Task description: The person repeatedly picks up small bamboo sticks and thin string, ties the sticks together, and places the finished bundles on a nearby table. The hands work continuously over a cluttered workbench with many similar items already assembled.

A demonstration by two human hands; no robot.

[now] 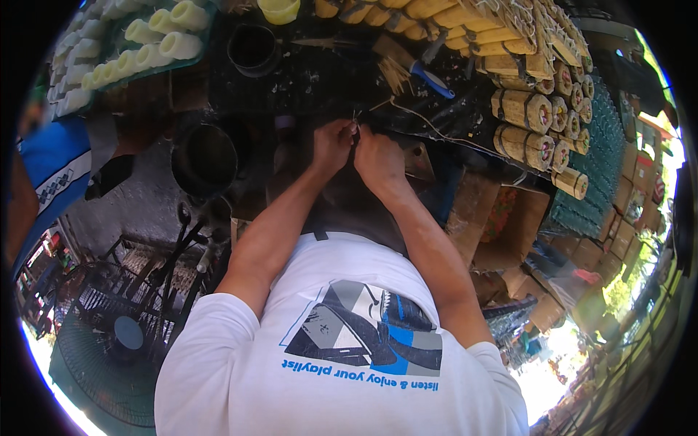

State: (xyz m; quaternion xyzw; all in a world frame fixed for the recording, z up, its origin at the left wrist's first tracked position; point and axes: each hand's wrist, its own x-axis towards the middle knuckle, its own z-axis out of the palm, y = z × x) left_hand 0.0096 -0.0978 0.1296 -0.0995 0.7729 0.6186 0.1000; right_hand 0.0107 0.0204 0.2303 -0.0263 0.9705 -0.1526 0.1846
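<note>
My left hand [334,147] and my right hand [381,158] meet at the near edge of a dark work table [313,91]. Both hands are closed, with thumbs and fingertips pinched close together. Something small and thin shows at the fingertips, too small to make out. Just beyond the right hand, a thin pale cord [429,125] lies across the table and runs off to the right. Thin light sticks [395,75] lie in a small pile farther back, beside a tool with a blue handle [434,81].
Stacked bamboo pieces [525,109] fill the back right. Pale yellow cylinders [163,33] stand at the back left, near a black pot [253,49] and a yellow cup [279,9]. An open cardboard box [520,225] sits right; a fan [109,338] stands lower left.
</note>
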